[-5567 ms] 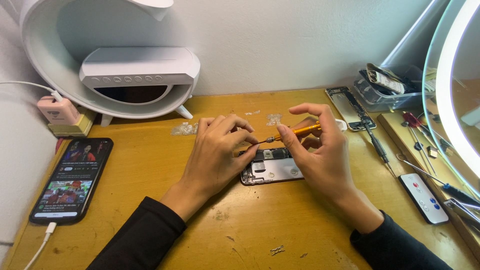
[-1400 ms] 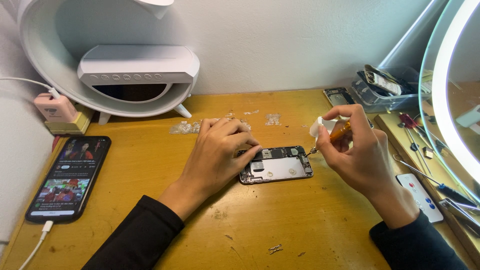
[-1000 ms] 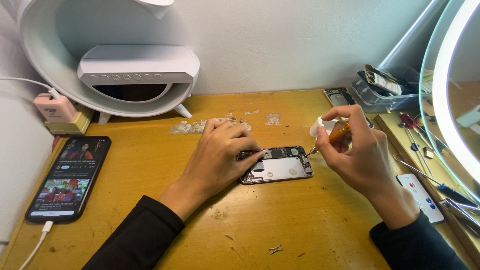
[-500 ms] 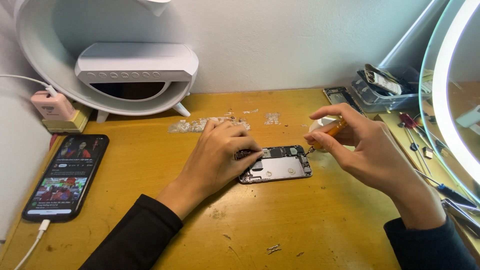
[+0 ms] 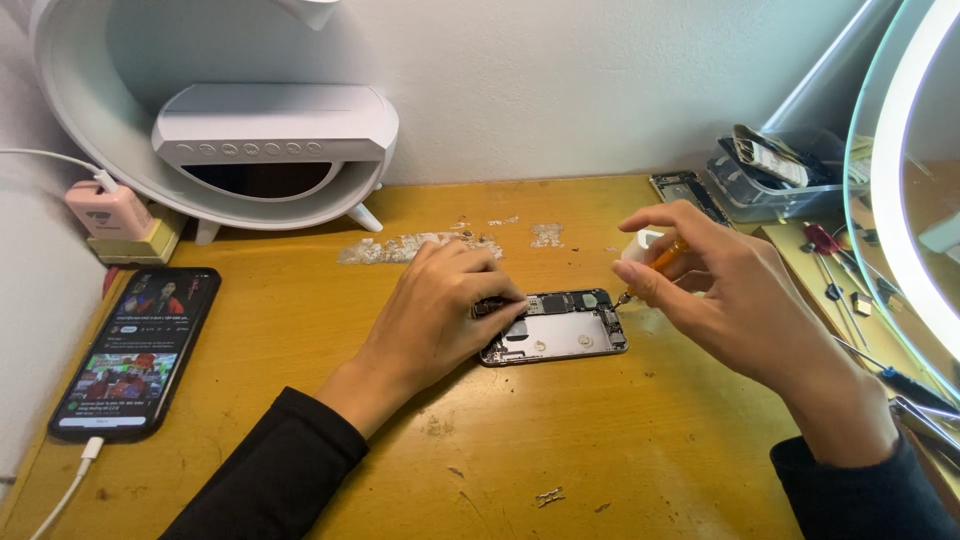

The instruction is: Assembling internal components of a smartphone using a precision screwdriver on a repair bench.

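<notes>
Head view: one opened grey smartphone body point(image 5: 556, 328) lies on the yellow wooden desk point(image 5: 620, 450). Left hand point(image 5: 440, 315) presses its fingertips on that phone's left end. Right hand point(image 5: 735, 290) pinches a small orange-handled screwdriver point(image 5: 655, 265), tip apparently touching the phone's right corner. Left of it lies one lit black phone point(image 5: 135, 350); behind stands one white ring-shaped lamp point(image 5: 270, 130).

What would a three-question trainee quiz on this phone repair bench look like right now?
1. True or false: the left hand rests on the opened phone.
2. The right hand holds: A tweezers, B an orange-handled screwdriver, C a brush.
3. Where does the lit black phone lie relative to the opened one?

Key: 1 true; 2 B, tip at the opened phone's upper right corner; 3 to its left, at the desk edge, cable plugged in.
</notes>
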